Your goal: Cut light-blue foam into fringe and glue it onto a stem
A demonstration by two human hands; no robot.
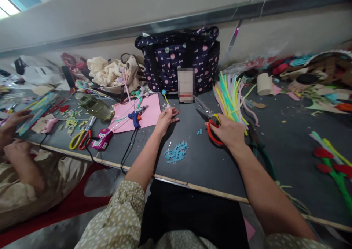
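Head view: person seated at a dark table (275, 146).
Right hand (229, 132): loosely curled over red-handled scissors (210, 122), near the table's middle, beside bright pipe cleaners (229, 93).
Left hand (166, 119): flat, fingers spread, holding nothing, by pink paper (150, 111).
Progress: blue snippets (176, 152) already cut, piled near the front edge; most stems remain whole.

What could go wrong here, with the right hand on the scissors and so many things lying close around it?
1. The right hand lies over the red-handled scissors, whose blades point toward the left hand; a careless lift might nick it.
2. The bundle of pipe cleaners touches the right hand and could scatter.
3. The blue glue gun rests on pink paper, and its cord hangs over the table edge; a snag could drag it off.
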